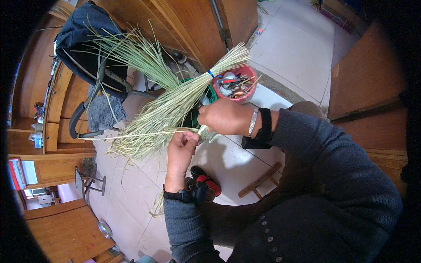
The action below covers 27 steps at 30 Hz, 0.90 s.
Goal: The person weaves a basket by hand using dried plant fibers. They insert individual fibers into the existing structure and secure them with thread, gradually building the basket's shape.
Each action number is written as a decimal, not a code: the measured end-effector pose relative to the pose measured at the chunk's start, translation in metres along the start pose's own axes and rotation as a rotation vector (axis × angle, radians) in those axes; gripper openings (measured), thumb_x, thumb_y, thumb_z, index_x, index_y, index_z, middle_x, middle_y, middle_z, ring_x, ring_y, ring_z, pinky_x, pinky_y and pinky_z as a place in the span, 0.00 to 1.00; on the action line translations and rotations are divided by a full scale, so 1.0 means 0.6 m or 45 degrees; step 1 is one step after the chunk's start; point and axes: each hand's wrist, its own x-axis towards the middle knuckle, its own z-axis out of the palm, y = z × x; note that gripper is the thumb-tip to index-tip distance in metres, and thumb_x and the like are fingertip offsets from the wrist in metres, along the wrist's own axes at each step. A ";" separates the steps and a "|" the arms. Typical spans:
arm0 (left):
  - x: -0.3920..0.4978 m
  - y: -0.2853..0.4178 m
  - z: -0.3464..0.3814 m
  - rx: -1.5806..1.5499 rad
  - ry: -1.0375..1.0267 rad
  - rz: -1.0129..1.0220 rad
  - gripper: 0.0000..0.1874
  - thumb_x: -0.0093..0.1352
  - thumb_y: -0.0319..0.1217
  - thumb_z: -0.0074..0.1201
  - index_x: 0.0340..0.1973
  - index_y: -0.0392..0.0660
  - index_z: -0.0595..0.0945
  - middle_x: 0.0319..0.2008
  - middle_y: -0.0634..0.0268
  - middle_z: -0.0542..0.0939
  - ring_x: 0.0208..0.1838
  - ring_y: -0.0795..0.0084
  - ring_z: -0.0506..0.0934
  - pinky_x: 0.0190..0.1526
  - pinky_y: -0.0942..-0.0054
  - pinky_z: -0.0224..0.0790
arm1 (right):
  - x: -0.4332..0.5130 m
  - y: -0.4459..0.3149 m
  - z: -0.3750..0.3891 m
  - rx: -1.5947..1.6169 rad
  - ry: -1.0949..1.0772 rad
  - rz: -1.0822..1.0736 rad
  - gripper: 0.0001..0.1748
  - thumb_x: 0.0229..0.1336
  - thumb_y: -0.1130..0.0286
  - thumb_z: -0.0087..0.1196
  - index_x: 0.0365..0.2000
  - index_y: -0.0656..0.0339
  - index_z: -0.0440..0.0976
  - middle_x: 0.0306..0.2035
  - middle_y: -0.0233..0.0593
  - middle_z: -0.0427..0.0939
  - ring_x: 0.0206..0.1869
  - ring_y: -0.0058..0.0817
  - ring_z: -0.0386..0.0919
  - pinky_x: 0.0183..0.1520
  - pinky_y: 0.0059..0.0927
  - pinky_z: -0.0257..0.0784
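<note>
My left hand pinches the edge of a small woven straw piece between thumb and fingers. Over the same piece my right hand is closed, and its palm and fingers cover much of the weave. Long loose straw strands run left from my left fingertips. Just beyond both hands lies a large bundle of pale green straw, bound near its upper end with a blue tie. A second, greener straw bundle leans behind it.
A red bucket holds scissors and other small items; a green container sits beside it. A metal-framed chair with a dark garment stands at upper left. Below lies a wooden stool; wooden cabinets flank the tiled floor.
</note>
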 end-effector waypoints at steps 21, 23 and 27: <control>0.011 -0.028 0.008 0.503 -0.001 0.208 0.11 0.70 0.35 0.55 0.36 0.39 0.79 0.24 0.61 0.79 0.27 0.70 0.75 0.31 0.71 0.67 | 0.004 0.002 -0.007 0.138 -0.321 0.087 0.17 0.47 0.61 0.63 0.35 0.62 0.79 0.30 0.49 0.80 0.38 0.47 0.80 0.41 0.45 0.74; 0.007 -0.025 0.011 0.642 0.062 0.300 0.10 0.70 0.35 0.56 0.36 0.40 0.79 0.25 0.56 0.80 0.26 0.64 0.76 0.31 0.68 0.68 | 0.002 0.003 -0.009 0.168 -0.297 0.103 0.17 0.48 0.61 0.63 0.35 0.62 0.79 0.29 0.49 0.80 0.38 0.48 0.80 0.41 0.45 0.73; 0.002 -0.012 0.016 0.684 0.035 0.365 0.10 0.68 0.35 0.56 0.35 0.41 0.80 0.25 0.53 0.80 0.27 0.55 0.78 0.31 0.64 0.69 | 0.002 0.004 -0.011 0.153 -0.319 0.112 0.16 0.48 0.61 0.63 0.35 0.62 0.79 0.29 0.50 0.80 0.38 0.48 0.80 0.41 0.45 0.73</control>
